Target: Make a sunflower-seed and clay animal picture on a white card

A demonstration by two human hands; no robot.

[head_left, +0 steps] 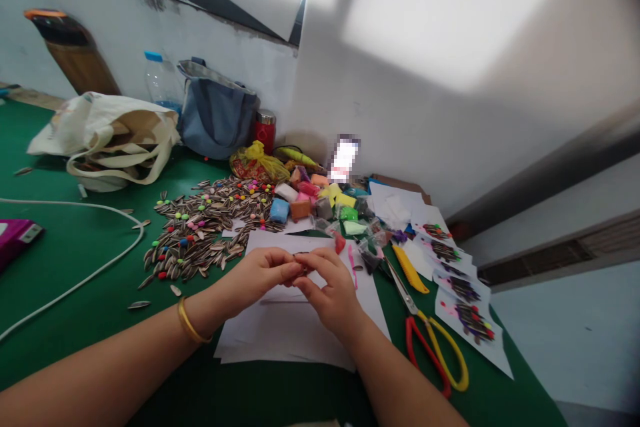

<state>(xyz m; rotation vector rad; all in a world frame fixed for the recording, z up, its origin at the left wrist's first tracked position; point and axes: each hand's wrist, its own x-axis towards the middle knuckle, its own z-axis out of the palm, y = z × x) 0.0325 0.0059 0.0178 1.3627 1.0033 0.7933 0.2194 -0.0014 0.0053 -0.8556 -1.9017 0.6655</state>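
My left hand (263,278) and my right hand (330,287) meet over a stack of white paper (295,333). Fingertips of both hands are pinched together around something small and dark, mostly hidden by the fingers. Left of the paper spreads a pile of striped sunflower seeds (215,220), mixed with small coloured pieces. Behind the hands lie several small blocks of coloured modelling clay, among them a blue block (279,211) and a brown block (301,210). A thin pink strip (353,265) rests on the paper near my right hand.
Scissors (417,317) with red and yellow handles lie to the right, beside a yellow utility knife (410,269). Paper cards (495,353) bearing seeds line the right edge. A blue bag (215,113), a white bag (100,120) and a lit phone (344,159) stand behind. A white cable (75,293) curves at left.
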